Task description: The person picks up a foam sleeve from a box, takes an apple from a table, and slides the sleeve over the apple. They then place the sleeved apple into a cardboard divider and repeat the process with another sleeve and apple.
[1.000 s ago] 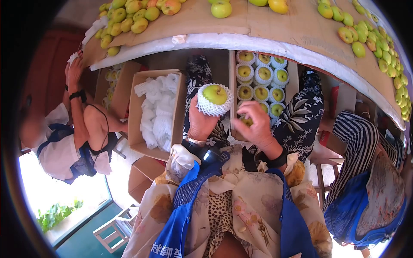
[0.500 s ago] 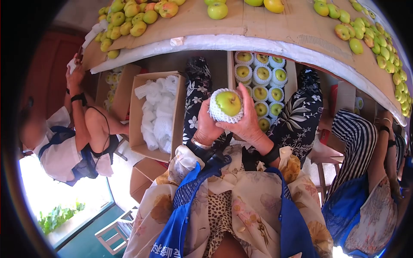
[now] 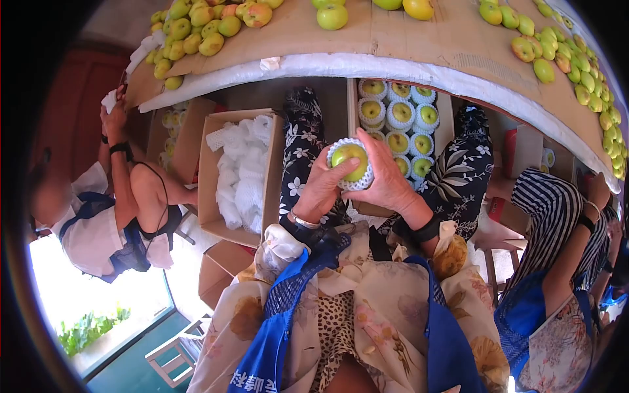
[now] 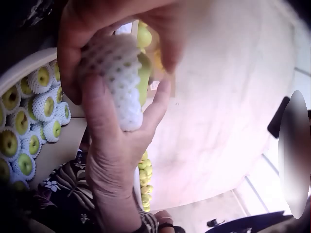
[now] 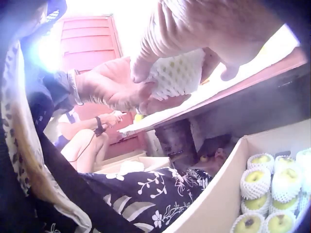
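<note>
Left hand [image 3: 319, 190], thumb shifted, and right hand [image 3: 388, 181] grip an apple [image 3: 358, 172]; one box [image 3: 272, 177] holds nets [image 3: 239, 167] (another [image 5: 218, 199], apples [image 3: 399, 142]).

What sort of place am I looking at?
Probably a fruit-packing workspace: loose apples lie on a cardboard-covered table, one carton holds white foam nets, and another carton holds rows of netted apples.

The head view looks forward and down. Both wrist views, much nearer, share the netted apple [image 5: 177, 73] in their upper halves
</note>
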Available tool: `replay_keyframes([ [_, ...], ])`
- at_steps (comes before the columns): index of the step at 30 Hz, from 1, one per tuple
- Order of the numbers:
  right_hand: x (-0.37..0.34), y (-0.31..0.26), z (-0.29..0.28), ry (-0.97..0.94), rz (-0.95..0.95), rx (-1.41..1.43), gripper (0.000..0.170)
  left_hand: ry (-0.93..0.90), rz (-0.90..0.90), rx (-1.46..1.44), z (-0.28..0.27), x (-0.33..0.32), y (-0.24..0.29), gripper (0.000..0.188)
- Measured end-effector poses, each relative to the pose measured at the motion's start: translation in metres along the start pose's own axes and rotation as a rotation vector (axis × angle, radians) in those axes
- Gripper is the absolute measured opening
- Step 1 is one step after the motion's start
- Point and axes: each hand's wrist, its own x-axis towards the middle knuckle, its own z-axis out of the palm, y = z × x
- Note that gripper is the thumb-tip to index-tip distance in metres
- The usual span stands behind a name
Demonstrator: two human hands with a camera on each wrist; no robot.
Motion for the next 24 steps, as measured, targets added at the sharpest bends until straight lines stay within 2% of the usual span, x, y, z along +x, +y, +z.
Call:
replay_keyframes([
  [1,-0.001,-0.001,-0.001,0.028,0.041,0.068,0.092,-0.004,-0.003,0.001,0.001,0.001,0.0,0.052],
  [2,-0.004,0.001,-0.001,0.027,0.047,0.066,0.092,-0.011,0.069,0.004,0.001,0.001,-0.002,0.055],
  [4,-0.007,0.008,0.002,0.312,0.261,0.52,0.073,-0.026,0.168,0.077,0.002,0.001,-0.002,0.062],
  [5,-0.007,0.012,0.007,0.311,0.257,0.52,0.073,-0.026,0.172,0.077,0.002,0.002,-0.004,0.062],
  [7,-0.006,0.01,0.013,0.297,0.456,0.985,0.052,-0.029,0.313,0.242,0.006,0.005,-0.01,0.065],
  [8,-0.008,0.006,0.02,0.306,0.432,0.838,0.04,-0.03,0.354,0.391,0.008,0.005,-0.013,0.061],
  [13,-0.005,0.004,0.025,0.398,0.456,0.875,0.041,-0.087,0.358,0.343,0.01,0.008,-0.014,0.063],
  [15,-0.006,0.002,0.025,0.42,0.429,0.843,0.041,-0.056,0.409,0.452,0.011,0.008,-0.014,0.067],
  [19,-0.007,0.004,0.026,0.432,0.408,0.824,0.041,-0.02,0.425,0.426,0.013,0.005,-0.015,0.07],
  [21,-0.008,0.006,0.027,0.436,0.398,0.86,0.041,-0.017,0.329,0.299,0.014,0.002,-0.014,0.068],
  [24,-0.009,0.006,0.022,0.399,0.38,0.775,0.041,-0.011,0.303,0.266,0.015,0.001,-0.013,0.07],
])
